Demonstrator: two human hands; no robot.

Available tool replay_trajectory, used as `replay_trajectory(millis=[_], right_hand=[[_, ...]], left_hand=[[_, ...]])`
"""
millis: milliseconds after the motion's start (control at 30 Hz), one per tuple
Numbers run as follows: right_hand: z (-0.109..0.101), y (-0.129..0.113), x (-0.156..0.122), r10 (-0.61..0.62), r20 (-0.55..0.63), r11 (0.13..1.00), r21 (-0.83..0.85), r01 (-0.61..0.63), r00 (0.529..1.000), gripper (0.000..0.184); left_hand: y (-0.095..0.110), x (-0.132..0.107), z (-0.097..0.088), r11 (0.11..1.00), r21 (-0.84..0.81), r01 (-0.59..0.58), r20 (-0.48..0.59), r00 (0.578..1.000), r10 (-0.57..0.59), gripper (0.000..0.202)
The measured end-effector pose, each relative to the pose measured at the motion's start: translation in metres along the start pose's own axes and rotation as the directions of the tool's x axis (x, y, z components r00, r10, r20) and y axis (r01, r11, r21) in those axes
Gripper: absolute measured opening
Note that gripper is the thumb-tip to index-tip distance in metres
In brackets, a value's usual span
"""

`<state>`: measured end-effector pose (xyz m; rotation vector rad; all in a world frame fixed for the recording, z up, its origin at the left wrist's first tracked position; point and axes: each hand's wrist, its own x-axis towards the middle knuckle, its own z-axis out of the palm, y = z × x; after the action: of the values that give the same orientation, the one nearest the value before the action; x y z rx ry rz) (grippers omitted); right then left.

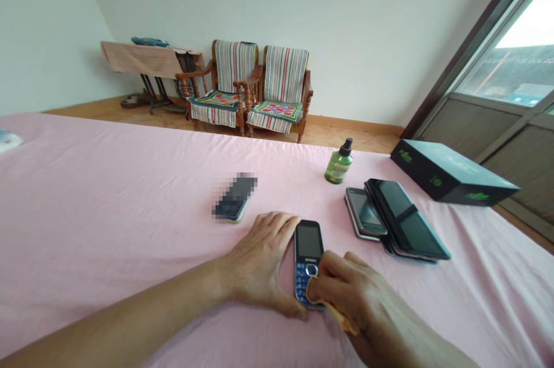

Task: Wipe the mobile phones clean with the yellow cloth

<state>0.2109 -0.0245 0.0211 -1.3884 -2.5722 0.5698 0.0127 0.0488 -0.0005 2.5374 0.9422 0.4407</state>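
A small keypad phone (308, 252) with a dark screen and blue keys lies face up on the pink cloth (130, 195). My left hand (259, 264) rests beside it, fingers curled along its left edge and holding it steady. My right hand (350, 293) is closed on a small orange-yellow cloth (335, 310) and presses it on the phone's lower keypad.
A blurred dark phone (235, 198) lies farther back. At the right are a silver phone (365, 213), a stack of dark phones (407, 221), a green spray bottle (339, 162) and a black box (450, 172). Two wooden chairs (259, 91) stand by the wall.
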Motion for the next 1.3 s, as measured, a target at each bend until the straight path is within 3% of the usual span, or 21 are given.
replay_trajectory(millis=[300,533,700,1100,1300], right_hand=[[-0.003,-0.003,-0.001,-0.046,-0.015,0.998,0.034,0.046,0.999,0.028],[0.006,0.004,0.001,0.079,-0.094,0.995,0.074,-0.072,0.992,0.033],[0.007,0.003,0.001,0.100,-0.078,0.987,0.131,-0.090,0.992,0.035],[0.007,0.000,-0.003,-0.118,-0.056,0.982,0.145,0.125,0.991,0.026],[0.001,0.003,-0.001,0.046,-0.193,0.963,0.268,0.008,0.980,0.030]], left_hand=[[-0.001,0.000,0.001,1.000,-0.010,-0.002,-0.016,1.000,0.001,0.117],[0.000,0.000,0.000,0.999,-0.039,0.000,-0.004,1.000,0.000,0.114],[-0.001,0.001,0.000,1.000,-0.013,-0.001,0.001,1.000,0.001,0.115],[-0.001,0.000,0.001,1.000,-0.017,0.006,-0.019,1.000,-0.006,0.117],[0.000,0.000,-0.001,1.000,-0.023,0.004,0.004,1.000,-0.004,0.113]])
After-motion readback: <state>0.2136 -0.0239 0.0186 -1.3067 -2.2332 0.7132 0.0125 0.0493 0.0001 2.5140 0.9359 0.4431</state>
